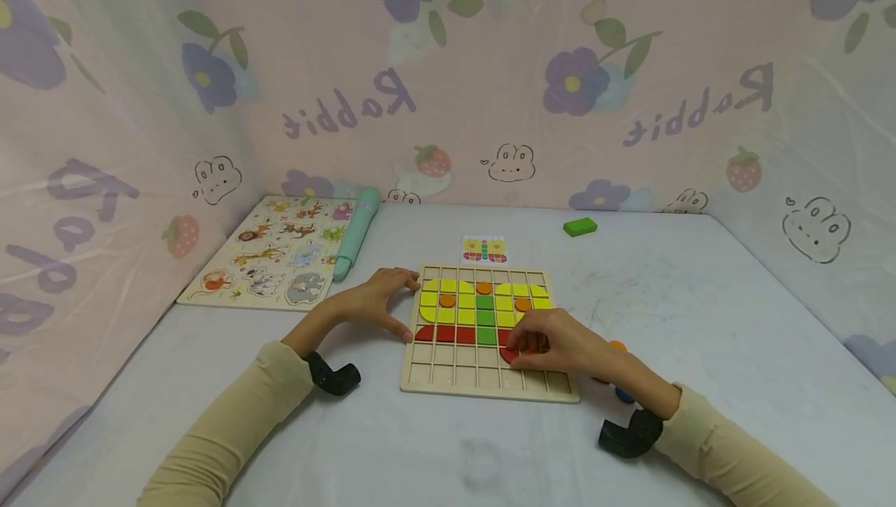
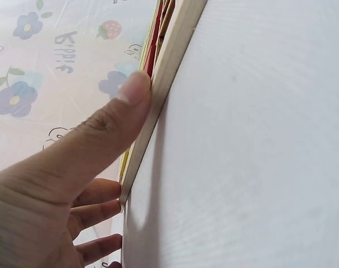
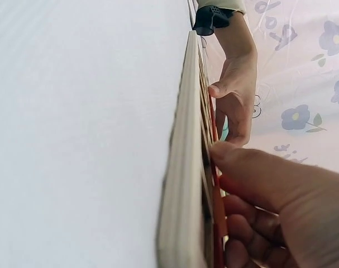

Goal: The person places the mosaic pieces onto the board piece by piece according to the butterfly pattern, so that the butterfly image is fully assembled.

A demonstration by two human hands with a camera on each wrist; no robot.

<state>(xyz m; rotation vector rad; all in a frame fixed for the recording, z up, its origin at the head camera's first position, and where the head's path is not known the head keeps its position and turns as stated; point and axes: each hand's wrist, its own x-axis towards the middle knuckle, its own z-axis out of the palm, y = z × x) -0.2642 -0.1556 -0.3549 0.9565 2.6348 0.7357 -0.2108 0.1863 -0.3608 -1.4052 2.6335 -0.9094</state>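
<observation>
A wooden grid board lies on the table, its upper rows filled with yellow, red, green and orange tiles in a butterfly shape. My left hand rests against the board's left edge, with thumb and fingers spread apart. My right hand is over the board's lower right part, pinching a red rounded tile at the row below the red tiles. In the right wrist view, the right thumb and fingers are close at the board's surface. The right hand hides some cells on that side.
Behind the board lies a small butterfly picture card. A green block is at the back right. An animal puzzle board with a teal pen lies at left. Orange and blue pieces sit partly hidden beside the right forearm.
</observation>
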